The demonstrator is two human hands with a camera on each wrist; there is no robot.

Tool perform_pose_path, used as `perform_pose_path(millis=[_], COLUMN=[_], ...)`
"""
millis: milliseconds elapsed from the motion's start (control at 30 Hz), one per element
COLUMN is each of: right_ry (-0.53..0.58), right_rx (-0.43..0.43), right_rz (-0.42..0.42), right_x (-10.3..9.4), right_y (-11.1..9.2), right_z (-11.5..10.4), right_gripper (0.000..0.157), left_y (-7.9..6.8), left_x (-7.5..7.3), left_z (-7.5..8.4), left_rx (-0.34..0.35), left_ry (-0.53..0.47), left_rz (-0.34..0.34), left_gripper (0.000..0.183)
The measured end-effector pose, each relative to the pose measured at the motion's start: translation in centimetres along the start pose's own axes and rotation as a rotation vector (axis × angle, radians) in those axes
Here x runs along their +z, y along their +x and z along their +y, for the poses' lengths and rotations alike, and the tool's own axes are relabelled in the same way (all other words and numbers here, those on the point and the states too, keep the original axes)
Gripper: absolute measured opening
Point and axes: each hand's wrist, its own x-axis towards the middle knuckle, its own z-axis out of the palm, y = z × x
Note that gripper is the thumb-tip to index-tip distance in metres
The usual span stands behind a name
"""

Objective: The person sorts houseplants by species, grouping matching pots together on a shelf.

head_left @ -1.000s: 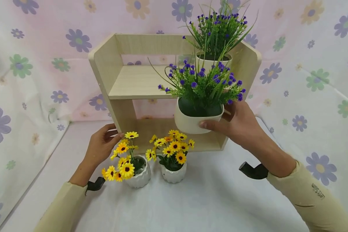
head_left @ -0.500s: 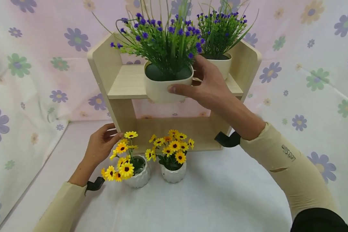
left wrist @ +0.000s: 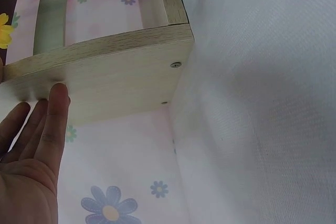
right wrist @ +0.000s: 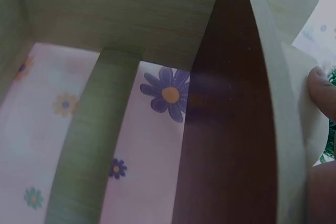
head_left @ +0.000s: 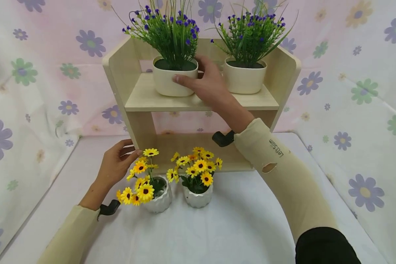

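Observation:
On the upper board of a small wooden shelf [head_left: 198, 106], my right hand [head_left: 211, 82] grips a cream pot of purple flowers [head_left: 175, 82] by its right side. Its thumb [right wrist: 320, 85] lies across the pot's front, and the other fingers are partly hidden behind. The pot stands upright, its base at the board. To its right is a matching pot of purple flowers [head_left: 245, 79]. My left hand [head_left: 113, 161] holds the shelf's left side low down, thumb at the front edge and fingers [left wrist: 55, 124] against the outer face.
Two white pots of yellow flowers, a left one [head_left: 160, 200] and a right one [head_left: 198, 198], stand on the white cloth [head_left: 198, 238] before the shelf. The left blooms lean close to my left hand. Flower-patterned curtain [head_left: 359, 110] surrounds the table.
My right hand has carried the pot of purple flowers up and left from in front of the shelf to the left part of the upper board. The left hand has stayed put.

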Motion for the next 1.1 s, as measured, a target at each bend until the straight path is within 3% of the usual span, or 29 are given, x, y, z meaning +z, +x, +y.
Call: perform_pose_path(millis=[200,500,833,1100], right_ry=[0.003,-0.049,-0.005,0.045], right_rx=[0.025,0.050,0.059,0.103], right_rz=[0.004,0.014,0.017,0.024], right_x=[1.1,2.6,2.7,2.4], right_y=[1.5,2.8,2.7,2.1], right_z=[-0.1,-0.5,-0.3,-0.2], right_gripper=[0.094,0.083,0.078,0.093], left_y=[0.1,0.1,-0.1,-0.1], left_x=[0.0,0.0,0.1,0.1], left_z=[0.1,0.2,0.1,-0.1], left_rx=[0.006,-0.009,-0.005,0.022], left_ry=[0.022,0.016,0.001,-0.005], left_rz=[0.002,-0.001,0.000,-0.008], left_gripper=[0.054,0.055,0.052,0.051])
